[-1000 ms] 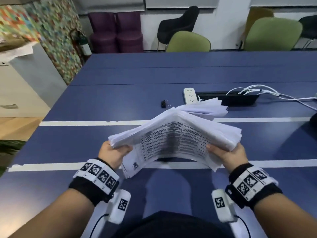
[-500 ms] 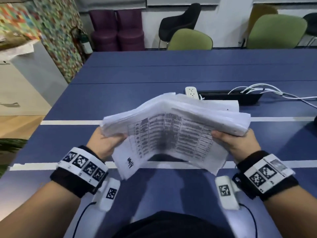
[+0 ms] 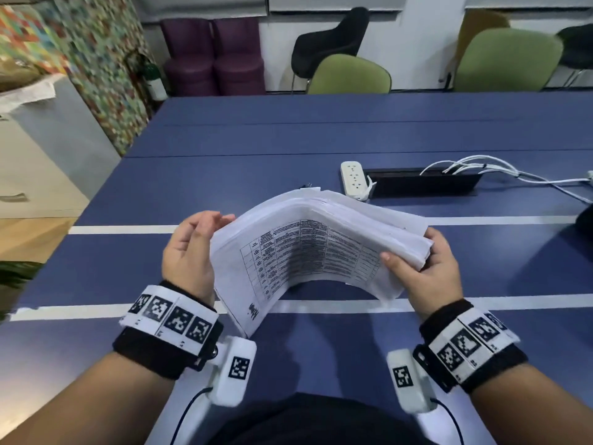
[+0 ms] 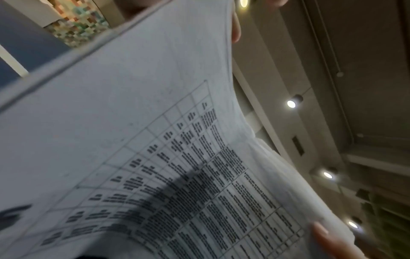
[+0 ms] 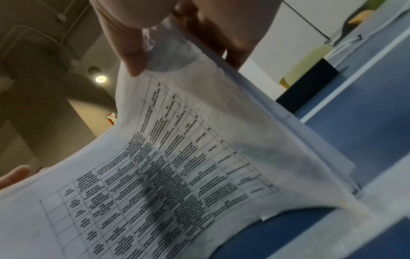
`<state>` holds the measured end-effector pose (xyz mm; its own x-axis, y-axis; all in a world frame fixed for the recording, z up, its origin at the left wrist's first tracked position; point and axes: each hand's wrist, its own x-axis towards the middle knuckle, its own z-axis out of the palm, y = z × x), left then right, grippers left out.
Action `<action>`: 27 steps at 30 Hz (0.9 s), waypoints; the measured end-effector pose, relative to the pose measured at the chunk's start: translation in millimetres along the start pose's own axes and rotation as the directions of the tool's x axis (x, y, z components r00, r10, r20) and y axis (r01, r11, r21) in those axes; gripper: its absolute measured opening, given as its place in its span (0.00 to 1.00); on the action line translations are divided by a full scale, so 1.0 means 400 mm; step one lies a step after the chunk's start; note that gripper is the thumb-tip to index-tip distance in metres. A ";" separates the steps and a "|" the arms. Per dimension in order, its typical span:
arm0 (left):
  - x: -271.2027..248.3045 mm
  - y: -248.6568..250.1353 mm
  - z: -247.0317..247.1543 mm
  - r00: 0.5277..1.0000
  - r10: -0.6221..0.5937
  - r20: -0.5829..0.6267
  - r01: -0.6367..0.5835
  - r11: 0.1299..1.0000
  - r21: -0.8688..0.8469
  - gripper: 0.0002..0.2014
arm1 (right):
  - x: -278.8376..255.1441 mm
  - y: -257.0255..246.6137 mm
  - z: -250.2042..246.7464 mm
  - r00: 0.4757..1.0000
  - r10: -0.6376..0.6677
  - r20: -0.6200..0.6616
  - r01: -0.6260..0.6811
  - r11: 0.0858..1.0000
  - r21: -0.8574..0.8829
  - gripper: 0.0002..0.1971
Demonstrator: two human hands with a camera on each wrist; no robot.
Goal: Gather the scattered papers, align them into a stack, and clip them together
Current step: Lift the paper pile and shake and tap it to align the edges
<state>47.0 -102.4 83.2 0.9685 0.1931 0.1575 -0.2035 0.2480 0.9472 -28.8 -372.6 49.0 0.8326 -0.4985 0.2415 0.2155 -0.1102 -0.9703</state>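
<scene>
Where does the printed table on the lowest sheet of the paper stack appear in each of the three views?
Head: centre, on the arched underside of the paper stack, printed table between both hands.
Left wrist: lower centre to right, printed table running diagonally.
Right wrist: centre to lower left, printed table.
Shared landmark: the right hand's thumb on the sheet's edge, seen bottom right in the left wrist view and top in the right wrist view.

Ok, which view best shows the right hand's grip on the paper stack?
The right wrist view: the right hand pinches the paper stack, thumb over the edge. The head view shows it smaller; the left wrist view only a fingertip.
</scene>
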 end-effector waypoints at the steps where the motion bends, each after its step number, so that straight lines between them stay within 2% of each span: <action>1: 0.005 0.004 0.003 1.000 -0.001 0.000 0.001 0.999 0.034 0.12 | 0.008 -0.003 0.001 1.000 -0.023 -0.007 0.023 0.999 -0.029 0.26; 3: 0.017 -0.002 0.001 1.000 -0.003 0.010 0.002 0.990 0.143 0.19 | 0.021 -0.009 0.001 0.996 -0.089 -0.025 0.086 0.990 -0.108 0.34; 6: 0.032 -0.011 -0.009 1.000 -0.018 -0.004 0.019 0.980 0.198 0.23 | 0.037 -0.023 0.002 0.986 -0.166 0.024 0.167 0.959 -0.230 0.40; 7: 0.034 -0.012 -0.011 1.000 -0.027 0.001 0.026 0.980 0.195 0.23 | 0.044 -0.027 0.000 0.981 -0.186 0.057 0.194 0.938 -0.288 0.39; 9: 0.032 -0.008 -0.010 0.999 -0.035 0.026 0.030 0.983 0.180 0.23 | 0.061 -0.031 -0.008 0.965 -0.228 0.132 0.264 0.839 -0.476 0.32; 11: 0.028 -0.004 -0.010 0.998 -0.038 0.055 0.028 0.984 0.178 0.17 | 0.079 -0.038 -0.015 0.955 -0.233 0.183 0.296 0.746 -0.596 0.28; 13: 0.027 -0.003 -0.016 0.996 -0.040 0.083 0.026 0.985 0.171 0.08 | 0.088 -0.053 -0.018 0.959 -0.202 0.197 0.282 0.725 -0.629 0.27; 15: 0.029 -0.005 -0.024 0.995 -0.040 0.095 0.025 0.989 0.149 0.02 | 0.092 -0.067 -0.018 0.961 -0.186 0.203 0.273 0.731 -0.626 0.32; 17: 0.032 -0.005 -0.034 0.993 -0.030 0.112 0.015 0.991 0.133 0.05 | 0.096 -0.075 -0.021 0.961 -0.171 0.216 0.271 0.735 -0.621 0.35; 19: 0.035 -0.006 -0.042 0.991 -0.014 0.131 -0.002 0.993 0.118 0.06 | 0.100 -0.078 -0.022 0.955 -0.137 0.261 0.280 0.697 -0.660 0.35; 22: 0.047 -0.014 -0.061 0.990 0.013 0.144 -0.029 0.994 0.110 0.07 | 0.109 -0.075 -0.023 0.947 -0.126 0.296 0.307 0.631 -0.713 0.29; 24: 0.054 -0.020 -0.074 0.987 0.025 0.160 -0.044 0.993 0.114 0.09 | 0.114 -0.077 -0.024 0.949 -0.144 0.282 0.309 0.620 -0.722 0.24; 27: 0.059 -0.031 -0.086 0.981 0.036 0.191 -0.056 0.993 0.104 0.20 | 0.117 -0.081 -0.026 0.962 -0.070 0.262 0.248 0.619 -0.745 0.22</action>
<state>67.4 -68.4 65.4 0.9703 0.0168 0.2415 -0.2415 0.1365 0.9607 -2.3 -401.2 91.7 0.9200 -0.2464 0.3047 -0.0400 -0.8325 -0.5525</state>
